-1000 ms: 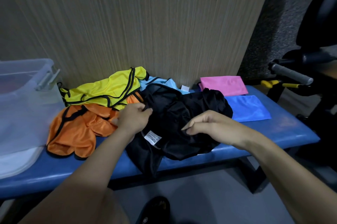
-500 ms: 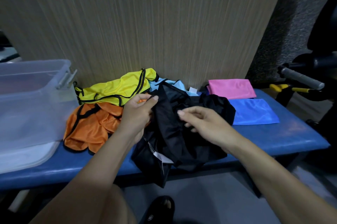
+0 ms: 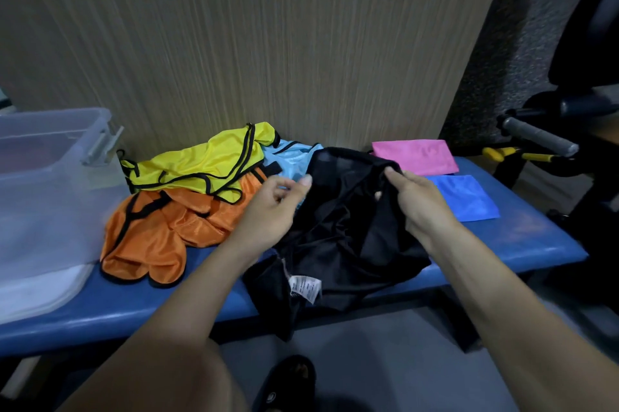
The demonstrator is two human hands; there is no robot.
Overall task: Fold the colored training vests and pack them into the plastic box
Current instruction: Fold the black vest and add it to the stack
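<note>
loose vests 4: black vest (image 3: 348,227), yellow, orange, light blue | folded 2 | right hand (image 3: 418,200) fingers pinch black vest | left hand (image 3: 271,207) fingers curled, grip unclear

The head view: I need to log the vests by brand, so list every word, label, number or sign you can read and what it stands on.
White care tag sewn on the black vest: rows of small print, too blurred to read.
Round pale mark on the shoe on the floor: too small and dark to read.
Nothing else in view carries any legible text.
</note>
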